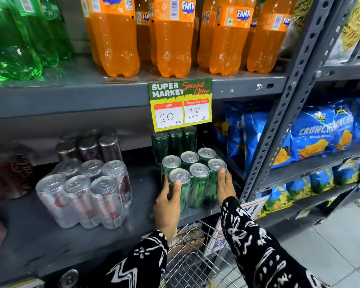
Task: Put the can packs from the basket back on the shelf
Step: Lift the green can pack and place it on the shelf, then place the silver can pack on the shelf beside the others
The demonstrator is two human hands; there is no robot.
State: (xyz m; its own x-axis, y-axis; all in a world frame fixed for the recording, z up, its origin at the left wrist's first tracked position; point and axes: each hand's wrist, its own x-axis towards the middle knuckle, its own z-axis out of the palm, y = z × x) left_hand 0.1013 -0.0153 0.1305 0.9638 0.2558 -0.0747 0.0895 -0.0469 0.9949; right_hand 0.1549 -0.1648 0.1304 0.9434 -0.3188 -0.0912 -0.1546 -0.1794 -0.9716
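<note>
A shrink-wrapped pack of green cans (pixel 195 179) stands upright on the grey shelf (pixel 50 235), near its front edge. My left hand (pixel 168 202) grips the pack's left front corner, thumb over a can top. My right hand (pixel 224 186) presses against its right side. Behind it stands another green can pack (pixel 175 142). To the left a silver can pack (pixel 85 192) sits tilted on the same shelf. The wire basket (pixel 195 256) is below the shelf edge, between my patterned sleeves; I cannot tell what lies inside.
A special-offer price sign (pixel 180 103) hangs from the upper shelf just above the green cans. Orange soda bottles (pixel 170 38) and green bottles (pixel 19 38) fill the upper shelf. Dark can packs (pixel 89 146) stand at the back left. Blue snack bags (pixel 320 132) fill the right rack past a grey upright (pixel 279 125).
</note>
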